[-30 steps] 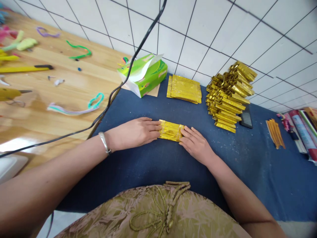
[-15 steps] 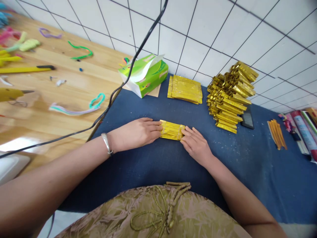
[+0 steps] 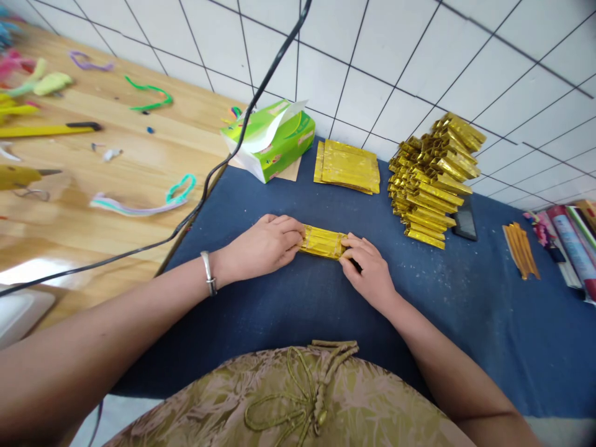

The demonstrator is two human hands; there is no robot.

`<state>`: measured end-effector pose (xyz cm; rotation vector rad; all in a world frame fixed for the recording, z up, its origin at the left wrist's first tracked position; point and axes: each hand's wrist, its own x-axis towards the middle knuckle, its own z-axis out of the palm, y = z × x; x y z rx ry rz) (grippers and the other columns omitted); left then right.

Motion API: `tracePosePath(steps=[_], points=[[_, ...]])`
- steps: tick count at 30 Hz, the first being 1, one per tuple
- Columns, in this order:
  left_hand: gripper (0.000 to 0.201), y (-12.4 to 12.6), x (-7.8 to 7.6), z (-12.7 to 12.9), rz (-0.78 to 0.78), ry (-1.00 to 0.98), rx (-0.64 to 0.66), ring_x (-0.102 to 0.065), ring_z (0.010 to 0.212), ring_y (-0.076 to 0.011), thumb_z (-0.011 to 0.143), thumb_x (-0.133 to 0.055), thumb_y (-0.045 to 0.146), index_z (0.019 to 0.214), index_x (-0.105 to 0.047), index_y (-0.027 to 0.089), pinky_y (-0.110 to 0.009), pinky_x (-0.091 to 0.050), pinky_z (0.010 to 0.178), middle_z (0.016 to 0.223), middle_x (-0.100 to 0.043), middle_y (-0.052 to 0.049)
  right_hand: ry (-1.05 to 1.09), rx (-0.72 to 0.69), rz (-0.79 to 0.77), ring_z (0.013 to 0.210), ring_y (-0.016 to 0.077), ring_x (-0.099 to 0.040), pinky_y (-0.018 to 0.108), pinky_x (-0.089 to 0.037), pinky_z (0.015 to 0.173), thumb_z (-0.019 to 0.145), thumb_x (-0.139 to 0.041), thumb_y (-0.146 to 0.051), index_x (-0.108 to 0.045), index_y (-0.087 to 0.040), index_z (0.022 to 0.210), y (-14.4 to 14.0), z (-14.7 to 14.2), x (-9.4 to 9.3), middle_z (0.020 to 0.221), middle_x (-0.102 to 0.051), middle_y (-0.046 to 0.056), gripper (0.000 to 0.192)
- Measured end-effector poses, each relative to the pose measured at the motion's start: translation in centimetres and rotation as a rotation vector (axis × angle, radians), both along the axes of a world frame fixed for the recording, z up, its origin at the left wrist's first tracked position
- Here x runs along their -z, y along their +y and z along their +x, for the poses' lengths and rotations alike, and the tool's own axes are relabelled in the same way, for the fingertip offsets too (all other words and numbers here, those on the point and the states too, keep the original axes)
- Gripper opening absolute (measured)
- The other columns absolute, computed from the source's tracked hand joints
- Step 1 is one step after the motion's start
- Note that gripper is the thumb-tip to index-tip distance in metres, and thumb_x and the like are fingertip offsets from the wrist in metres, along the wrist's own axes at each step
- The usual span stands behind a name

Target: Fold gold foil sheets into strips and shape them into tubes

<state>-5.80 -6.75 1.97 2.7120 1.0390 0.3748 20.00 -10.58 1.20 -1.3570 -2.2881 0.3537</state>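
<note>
A folded gold foil paper lies on the blue cloth in front of me. My left hand grips its left end with curled fingers. My right hand pinches its right end, fingers bent over the edge. A flat stack of gold foil sheets rests farther back. To the right of it stands a tall pile of folded gold pieces.
A green tissue box sits at the cloth's back left corner. A black cable hangs across the view. Pipe cleaners and tools litter the wooden table on the left. A black phone, orange sticks and rolled papers lie right.
Both hands have curled from flat pressing into gripping the ends of the gold paper, which has narrowed slightly between them.
</note>
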Motion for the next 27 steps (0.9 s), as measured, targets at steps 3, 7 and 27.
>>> tracePosePath(steps=[3, 7, 27], points=[[0.024, -0.2, -0.1, 0.3, -0.016, -0.026, -0.042, -0.053, 0.098, -0.0192, 0.087, -0.040, 0.023, 0.089, -0.063, 0.017, -0.036, -0.038, 0.086, 0.110, -0.059, -0.007, 0.041, 0.013, -0.019, 0.119, 0.0209, -0.051, 0.043, -0.039, 0.101, 0.084, -0.049, -0.020, -0.059, -0.022, 0.079, 0.3, -0.2, 0.0, 0.109, -0.063, 0.004, 0.012], [0.023, -0.4, -0.4, 0.6, -0.033, -0.039, -0.084, -0.053, 0.094, -0.0195, 0.085, -0.040, 0.022, 0.083, -0.062, 0.017, -0.035, -0.039, 0.082, 0.107, -0.059, -0.007, 0.049, 0.028, -0.027, 0.117, 0.0214, -0.051, 0.041, -0.040, 0.098, 0.081, -0.051, -0.018, -0.058, -0.022, 0.076, 0.6, -0.3, 0.1, 0.106, -0.063, 0.004, 0.010], [0.022, 1.3, -0.1, -1.1, -0.176, -0.133, 0.134, -0.046, 0.110, -0.0197, 0.092, -0.041, 0.029, 0.098, -0.062, 0.022, -0.036, -0.033, 0.096, 0.109, -0.060, -0.003, 0.034, 0.014, -0.061, 0.117, 0.0227, -0.049, 0.042, -0.036, 0.097, 0.080, -0.054, -0.020, -0.057, -0.023, 0.077, 0.7, 0.0, -0.1, 0.106, -0.060, 0.003, 0.005]])
